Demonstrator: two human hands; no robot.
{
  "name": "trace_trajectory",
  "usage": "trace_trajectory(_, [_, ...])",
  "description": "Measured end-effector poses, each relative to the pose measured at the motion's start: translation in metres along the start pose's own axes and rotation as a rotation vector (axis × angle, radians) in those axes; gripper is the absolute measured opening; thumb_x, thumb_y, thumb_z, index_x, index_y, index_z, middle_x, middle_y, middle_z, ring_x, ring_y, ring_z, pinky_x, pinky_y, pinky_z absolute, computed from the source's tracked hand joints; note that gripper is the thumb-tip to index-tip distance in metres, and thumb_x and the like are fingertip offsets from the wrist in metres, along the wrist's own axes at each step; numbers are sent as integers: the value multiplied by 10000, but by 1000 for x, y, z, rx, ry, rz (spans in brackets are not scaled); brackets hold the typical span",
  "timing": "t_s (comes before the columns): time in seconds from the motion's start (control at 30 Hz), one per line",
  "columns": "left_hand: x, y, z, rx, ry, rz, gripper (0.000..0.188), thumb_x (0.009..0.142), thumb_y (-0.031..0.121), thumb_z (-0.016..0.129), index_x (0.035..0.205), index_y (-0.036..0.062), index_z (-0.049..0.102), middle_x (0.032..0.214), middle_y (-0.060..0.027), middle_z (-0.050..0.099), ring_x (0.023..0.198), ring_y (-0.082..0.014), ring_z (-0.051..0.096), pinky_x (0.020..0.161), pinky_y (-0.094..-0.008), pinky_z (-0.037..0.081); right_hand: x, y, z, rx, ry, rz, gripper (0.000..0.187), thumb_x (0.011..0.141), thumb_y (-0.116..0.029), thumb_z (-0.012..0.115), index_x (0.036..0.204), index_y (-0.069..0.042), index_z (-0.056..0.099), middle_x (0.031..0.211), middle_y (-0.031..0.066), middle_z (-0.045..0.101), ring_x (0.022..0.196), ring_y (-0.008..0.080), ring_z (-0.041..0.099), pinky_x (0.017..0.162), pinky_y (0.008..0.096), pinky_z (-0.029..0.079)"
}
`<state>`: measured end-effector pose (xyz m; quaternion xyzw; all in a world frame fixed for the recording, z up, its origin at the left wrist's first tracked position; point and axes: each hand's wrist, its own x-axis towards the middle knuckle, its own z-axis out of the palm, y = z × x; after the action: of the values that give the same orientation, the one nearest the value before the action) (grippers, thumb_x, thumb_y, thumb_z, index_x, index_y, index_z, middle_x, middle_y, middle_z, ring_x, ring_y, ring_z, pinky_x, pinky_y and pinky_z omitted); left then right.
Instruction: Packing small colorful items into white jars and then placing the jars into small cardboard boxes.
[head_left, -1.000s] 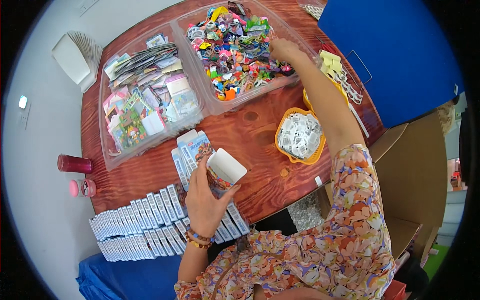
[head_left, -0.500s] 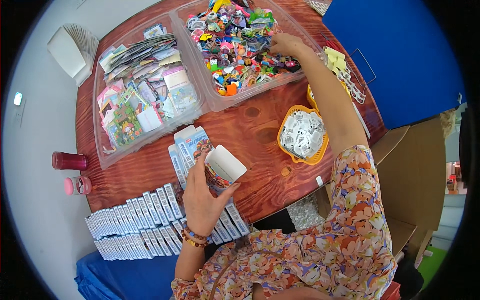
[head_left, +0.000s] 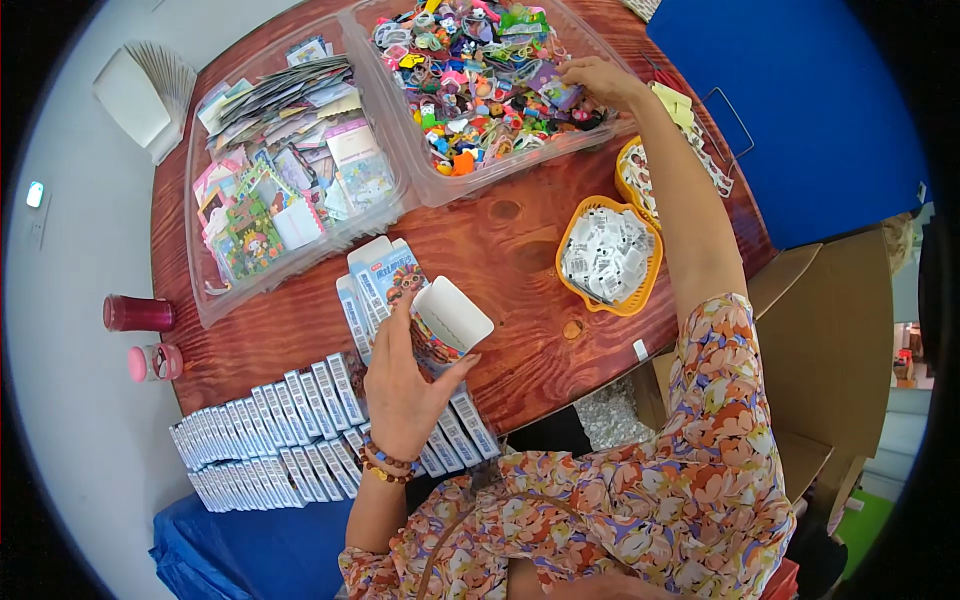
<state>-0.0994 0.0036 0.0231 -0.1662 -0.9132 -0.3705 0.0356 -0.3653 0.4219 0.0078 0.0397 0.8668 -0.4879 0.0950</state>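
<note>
My left hand (head_left: 402, 395) is closed around an open small carton (head_left: 437, 340), its white inner flap standing up at the top. Up at the far right, my right hand (head_left: 606, 82) is over a clear plastic bin (head_left: 455, 187) heaped with small colourful trinkets (head_left: 480, 95). A small purple packet (head_left: 560, 93) is pinched at its fingertips; its exact kind is hard to make out. Beside my left hand, more blue printed cartons (head_left: 385, 283) lie on the table.
A second clear bin (head_left: 200, 300) holds cards and stickers (head_left: 290, 180). Yellow baskets contain small white packets (head_left: 605, 255) and other pieces. Rows of filled-looking cartons (head_left: 270, 420) stand at the near left. Two jars (head_left: 138, 313) sit by the left table edge, a blue panel (head_left: 800, 110) at right.
My right hand has lifted slightly and shifted right out of the trinket heap, with a purple packet now showing at its fingers. My left hand keeps the carton in nearly the same place.
</note>
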Motion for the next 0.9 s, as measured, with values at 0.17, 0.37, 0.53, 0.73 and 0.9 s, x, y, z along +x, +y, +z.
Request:
trace_trajectory(0.17, [1,4,-1,14,-7,18,903,721,297,879,1442,3,421,1213,-205,600,1085,-369,615,888,-424,527,1,0,-1,-137,-3,101,457,918,-277,626,1310,-43,620,1002,46,658,675,105,558,549,264,487])
trace_trajectory(0.37, [-3,4,1,-18,-10,-3,898,716,282,880,1443,16,425,1202,-195,600,1088,-365,611,887,-423,526,1,6,2,-268,-69,-29,481,841,-173,728,1287,-21,632,976,32,666,771,131,593,646,273,490])
trace_trajectory(0.53, [4,-2,1,-2,42,4,887,715,286,879,1437,21,436,1156,-176,615,1043,-344,627,855,-417,536,-21,-25,0,-413,-25,-289,389,863,-129,725,1242,-59,676,900,-14,636,730,72,545,587,255,440])
trace_trajectory(0.73, [22,-13,7,136,143,100,864,703,311,876,1393,0,460,1127,-186,614,1024,-359,626,826,-429,537,-138,-119,41,-235,-298,-307,331,952,-164,668,1277,-99,666,1013,-22,673,844,63,601,646,250,493])
trace_trajectory(0.9, [13,-7,7,181,115,74,899,690,321,879,1404,2,436,1167,-210,601,1053,-388,619,843,-452,537,-201,-155,112,-300,-297,-740,257,905,-114,697,1158,-66,697,968,20,699,777,122,641,662,286,502])
